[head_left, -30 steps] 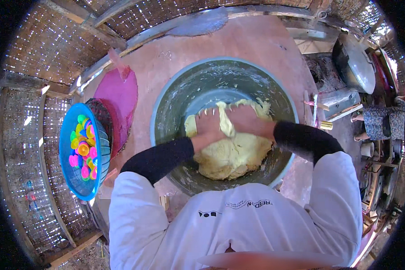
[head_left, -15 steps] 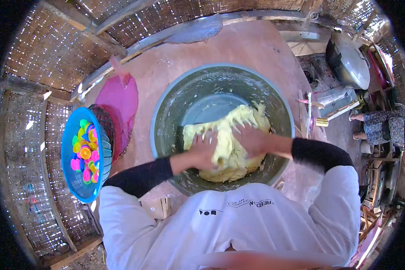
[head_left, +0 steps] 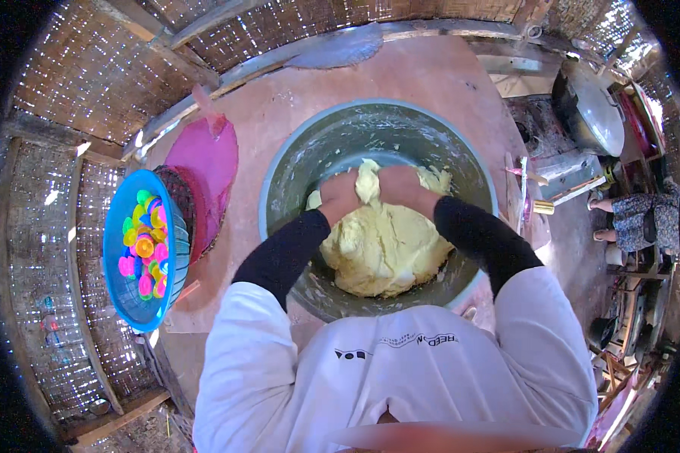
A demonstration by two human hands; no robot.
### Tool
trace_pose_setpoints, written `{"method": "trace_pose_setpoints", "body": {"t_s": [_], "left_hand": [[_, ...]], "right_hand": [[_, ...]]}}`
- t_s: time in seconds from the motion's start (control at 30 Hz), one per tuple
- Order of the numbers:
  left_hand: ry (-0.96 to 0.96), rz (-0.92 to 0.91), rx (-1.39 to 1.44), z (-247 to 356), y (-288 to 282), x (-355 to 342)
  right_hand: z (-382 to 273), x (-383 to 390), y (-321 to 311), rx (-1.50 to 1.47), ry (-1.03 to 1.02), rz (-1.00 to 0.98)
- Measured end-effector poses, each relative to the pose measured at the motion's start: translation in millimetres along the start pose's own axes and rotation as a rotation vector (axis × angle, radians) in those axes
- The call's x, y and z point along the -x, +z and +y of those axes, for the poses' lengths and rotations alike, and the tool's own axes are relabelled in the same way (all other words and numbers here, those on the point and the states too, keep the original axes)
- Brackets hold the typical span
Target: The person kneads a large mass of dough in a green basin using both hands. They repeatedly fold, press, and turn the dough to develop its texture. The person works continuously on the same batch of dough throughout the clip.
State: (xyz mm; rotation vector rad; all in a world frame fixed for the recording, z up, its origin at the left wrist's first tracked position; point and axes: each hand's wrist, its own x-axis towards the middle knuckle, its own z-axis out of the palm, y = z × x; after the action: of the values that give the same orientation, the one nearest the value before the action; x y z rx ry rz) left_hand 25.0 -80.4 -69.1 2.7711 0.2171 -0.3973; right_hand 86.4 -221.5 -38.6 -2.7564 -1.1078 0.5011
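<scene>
A large mass of pale yellow dough fills the near part of a deep dark-green basin, whose inner wall is smeared with dough. Both my hands are sunk in the far side of the lump. My left hand grips it left of a small ridge of dough that rises between the hands. To the right of that ridge, my right hand grips the dough too. My fingers bend down into it, so their tips are hidden. Black sleeves cover both forearms.
The basin stands on a pinkish tabletop. At the left, a blue plastic basket holds several bright, small plastic cups, beside a magenta sheet. At the right are a big lidded pot and another person.
Both hands have moved from the near middle of the dough to its far side and closer together. Fingers that were spread are now curled into it, and the dough is gathered into a rounder lump.
</scene>
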Motion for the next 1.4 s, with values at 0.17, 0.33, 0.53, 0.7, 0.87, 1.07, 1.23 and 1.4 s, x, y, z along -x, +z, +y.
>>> {"method": "trace_pose_setpoints", "body": {"t_s": [0.17, 0.33, 0.53, 0.7, 0.87, 1.07, 1.23, 1.4], "left_hand": [[0.036, -0.228, -0.045, 14, -4, 39], [0.418, -0.466, -0.1, 9, -39, 132], [0.441, -0.538, 0.08, 10, -63, 161], [0.384, -0.513, -0.162, 58, -52, 159], [0.428, -0.386, -0.104, 44, -44, 160], [0.222, 0.004, 0.401, 2, -125, 163], [-0.012, 0.078, 0.912, -48, -67, 93], [-0.196, -0.491, 0.717, -19, -23, 105]], "right_hand": [[10, 30, 36, -0.019, -0.04, -0.104], [20, 129, 13, -0.076, -0.401, -0.172], [22, 156, -62, -0.601, -0.191, -0.341], [-1, 62, -77, -0.66, -0.41, 0.113], [-21, -68, 0, -0.572, -0.499, -0.358], [-49, -45, 33, -0.927, -0.334, -0.828], [-53, -9, 18, -0.471, -0.685, -0.805], [-2, 113, -53, -0.223, -0.804, -0.549]]}}
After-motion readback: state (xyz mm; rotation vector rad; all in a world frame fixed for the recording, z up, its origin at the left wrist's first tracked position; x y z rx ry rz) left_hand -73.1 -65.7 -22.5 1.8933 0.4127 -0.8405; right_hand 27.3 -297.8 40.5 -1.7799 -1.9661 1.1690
